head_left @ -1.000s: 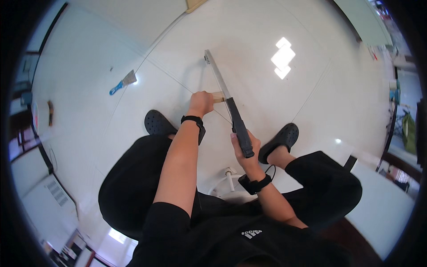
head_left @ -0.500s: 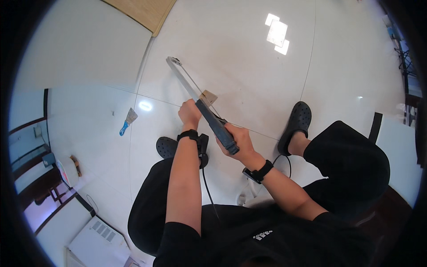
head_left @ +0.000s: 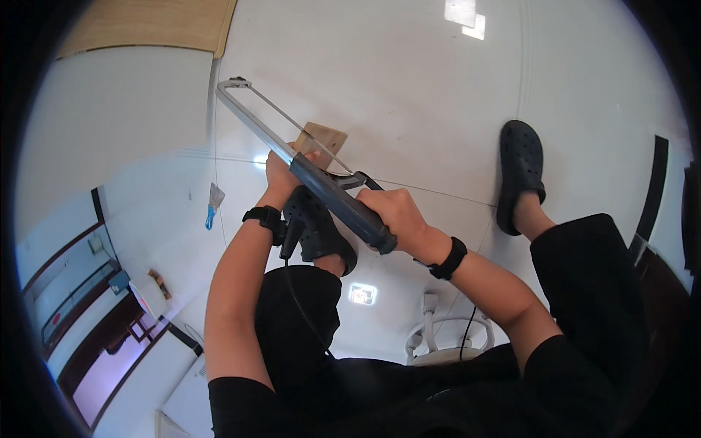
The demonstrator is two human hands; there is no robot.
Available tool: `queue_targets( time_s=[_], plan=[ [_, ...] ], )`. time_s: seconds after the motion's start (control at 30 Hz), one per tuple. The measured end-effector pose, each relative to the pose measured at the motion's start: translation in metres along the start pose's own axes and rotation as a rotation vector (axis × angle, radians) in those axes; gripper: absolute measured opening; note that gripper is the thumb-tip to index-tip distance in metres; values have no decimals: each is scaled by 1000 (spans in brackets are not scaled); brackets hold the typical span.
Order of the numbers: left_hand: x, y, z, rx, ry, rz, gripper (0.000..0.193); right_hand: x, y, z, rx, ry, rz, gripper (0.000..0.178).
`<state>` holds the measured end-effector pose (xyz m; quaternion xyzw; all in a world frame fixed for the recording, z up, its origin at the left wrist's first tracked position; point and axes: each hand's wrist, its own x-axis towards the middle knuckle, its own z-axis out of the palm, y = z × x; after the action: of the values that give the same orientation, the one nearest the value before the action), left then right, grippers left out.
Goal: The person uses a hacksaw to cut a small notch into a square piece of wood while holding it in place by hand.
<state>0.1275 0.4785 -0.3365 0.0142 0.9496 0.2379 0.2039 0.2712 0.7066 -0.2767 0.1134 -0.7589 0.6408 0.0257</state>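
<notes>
My right hand (head_left: 398, 215) is wrapped round the dark handle of a hacksaw (head_left: 336, 201), whose silver frame slants up to the far left. My left hand (head_left: 281, 175) is closed on a small wooden block (head_left: 332, 139), gripping its near left side; the saw frame partly hides those fingers. The thin blade crosses over the block, but I cannot tell how deep it sits in the wood. Both hands are above the floor, between my feet.
On the pale tiled floor at left lies a scraper (head_left: 210, 216) with a blue handle. A wooden panel edge (head_left: 161, 28) is at the far left. My dark clogs (head_left: 521, 157) stand either side, and a wheeled stool base (head_left: 429, 325) is behind the hands.
The saw and both hands look larger and nearer, and the saw's tip has shifted left. More of the wooden block shows. My feet and the whole view have shifted.
</notes>
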Motion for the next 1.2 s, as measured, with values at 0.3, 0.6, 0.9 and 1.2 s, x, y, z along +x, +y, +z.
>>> queue_targets(
  time_s=[0.3, 0.6, 0.9, 1.2],
  plan=[
    [30, 5, 9, 71, 187, 472, 33, 54, -39, -48, -143, -115, 5, 24],
    [27, 102, -25, -19, 328, 567, 36, 97, -124, -124, -492, -359, -148, 23],
    [0, 252, -291, 407, 344, 327, 60, 143, -243, -163, -497, 61, -807, 16],
    [77, 225, -246, 381, 403, 654, 48, 139, -169, -158, -365, 230, -716, 19]
  ],
)
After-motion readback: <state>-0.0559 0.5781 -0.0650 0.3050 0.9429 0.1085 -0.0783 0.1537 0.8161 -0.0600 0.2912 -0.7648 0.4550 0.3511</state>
